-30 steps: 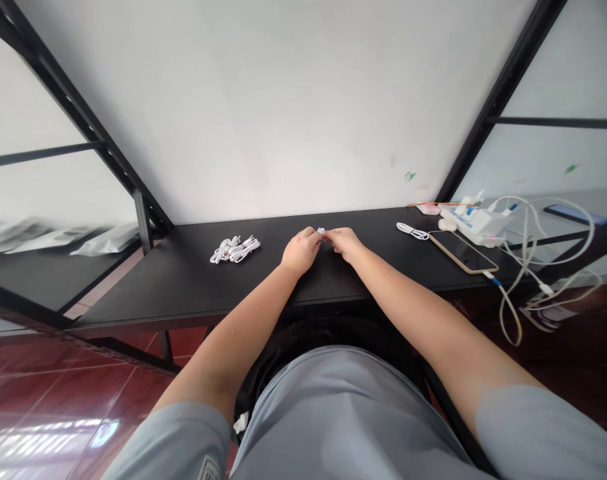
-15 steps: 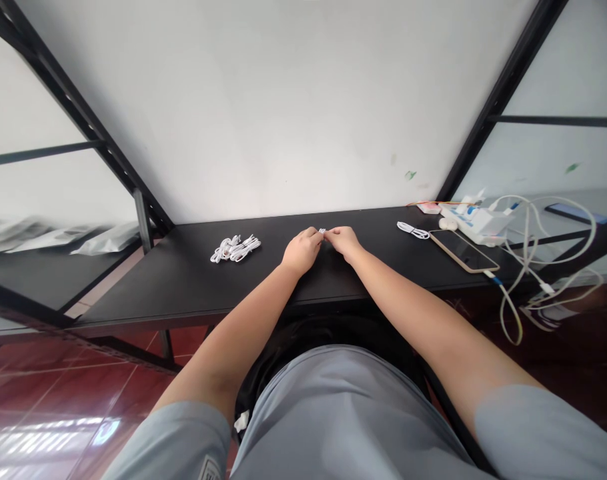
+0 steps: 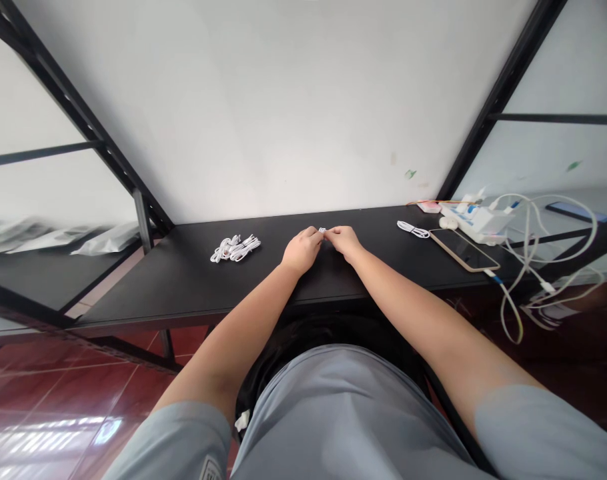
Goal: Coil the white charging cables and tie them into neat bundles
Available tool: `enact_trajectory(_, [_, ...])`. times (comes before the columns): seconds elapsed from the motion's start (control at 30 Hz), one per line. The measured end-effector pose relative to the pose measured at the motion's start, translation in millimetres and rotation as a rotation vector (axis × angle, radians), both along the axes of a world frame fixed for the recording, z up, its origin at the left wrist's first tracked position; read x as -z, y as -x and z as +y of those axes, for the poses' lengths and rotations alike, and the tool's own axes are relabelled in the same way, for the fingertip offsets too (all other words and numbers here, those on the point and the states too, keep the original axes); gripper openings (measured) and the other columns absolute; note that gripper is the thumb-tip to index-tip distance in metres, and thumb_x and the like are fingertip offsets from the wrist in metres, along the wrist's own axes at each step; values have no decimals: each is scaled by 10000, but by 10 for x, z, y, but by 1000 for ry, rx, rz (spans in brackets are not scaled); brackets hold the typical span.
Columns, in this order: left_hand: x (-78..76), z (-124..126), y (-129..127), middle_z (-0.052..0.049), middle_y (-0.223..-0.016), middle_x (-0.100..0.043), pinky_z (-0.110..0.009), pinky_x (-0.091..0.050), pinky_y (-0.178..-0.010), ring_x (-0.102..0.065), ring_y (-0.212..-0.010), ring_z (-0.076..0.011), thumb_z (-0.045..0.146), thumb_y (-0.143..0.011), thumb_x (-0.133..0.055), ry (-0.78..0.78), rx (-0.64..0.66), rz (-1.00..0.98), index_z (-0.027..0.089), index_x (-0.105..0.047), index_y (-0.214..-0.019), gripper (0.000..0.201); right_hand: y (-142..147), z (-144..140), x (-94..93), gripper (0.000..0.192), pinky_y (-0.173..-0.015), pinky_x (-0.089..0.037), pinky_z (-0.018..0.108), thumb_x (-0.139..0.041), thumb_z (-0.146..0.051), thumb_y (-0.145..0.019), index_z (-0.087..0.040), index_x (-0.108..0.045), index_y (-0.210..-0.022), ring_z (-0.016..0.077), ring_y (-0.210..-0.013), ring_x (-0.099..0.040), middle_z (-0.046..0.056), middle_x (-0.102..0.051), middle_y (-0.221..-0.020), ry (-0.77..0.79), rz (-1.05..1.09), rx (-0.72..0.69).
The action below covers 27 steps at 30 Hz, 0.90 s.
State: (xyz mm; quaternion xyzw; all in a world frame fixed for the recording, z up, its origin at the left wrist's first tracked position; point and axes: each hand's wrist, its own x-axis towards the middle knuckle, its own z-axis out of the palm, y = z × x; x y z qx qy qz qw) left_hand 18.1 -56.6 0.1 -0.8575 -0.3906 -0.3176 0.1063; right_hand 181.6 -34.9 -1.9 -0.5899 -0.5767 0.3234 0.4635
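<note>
We see a small white cable piece (image 3: pixel 322 231) pinched between both hands at the middle of the black table (image 3: pixel 193 280), near its far edge by the white wall (image 3: pixel 283 100). The left hand (image 3: pixel 302 250) is curled, fingertips closed on the left end of the piece; the right hand (image 3: pixel 343 241) is closed on its right end, and the two sets of fingertips almost touch. How much of the piece is hidden in the hands we cannot tell — only a bit of white shows between the fingers. Both wrists rest on the table. Left of the hands, well apart from them, a pile of coiled white cables (image 3: pixel 235 249) lies on the table. Right of the hands lies a single coiled white cable (image 3: pixel 412 231), and just beyond it a phone (image 3: pixel 463 250) lies flat, screen up, with a cord plugged into its near end. Past the phone, at the table's right end, sits a white power strip (image 3: pixel 476 219) with loose white cords (image 3: pixel 548 267) looping off the table edge. Black shelf frames (image 3: pixel 83 127) rise on either side of the table — silver bags (image 3: pixel 58 237) lie on the shelf to the left.
</note>
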Motion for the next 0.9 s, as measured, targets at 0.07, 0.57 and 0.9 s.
enact_trajectory(0.07, [8,8,0,-88,-1023,-644,-320,-502,-788,-615,-919,-202,132,-936,-505,-15,8,10,194,-650,-999,170,6,-2,-4,268,-538,-320,253,-668,-435,-701,-174,-685,-645,113,-566,-455,-20,-552,-568,1,-12,14])
enact_trajectory(0.57, [37,26,0,-88,-1022,-651,-333,-501,-813,-597,-923,-208,116,-952,-456,-73,42,56,190,-655,-1001,218,4,-21,-96,273,-427,-184,245,-704,-331,-779,-187,-564,-594,74,-431,-265,-58,-364,-448,166,159,-56])
enact_trajectory(0.9, [7,3,-9,-77,-1020,-651,-334,-504,-836,-606,-926,-198,122,-950,-459,-26,41,4,207,-664,-990,226,-16,-22,-110,229,-432,-190,233,-695,-295,-784,-172,-592,-621,67,-455,-280,-34,-453,-510,194,199,-89])
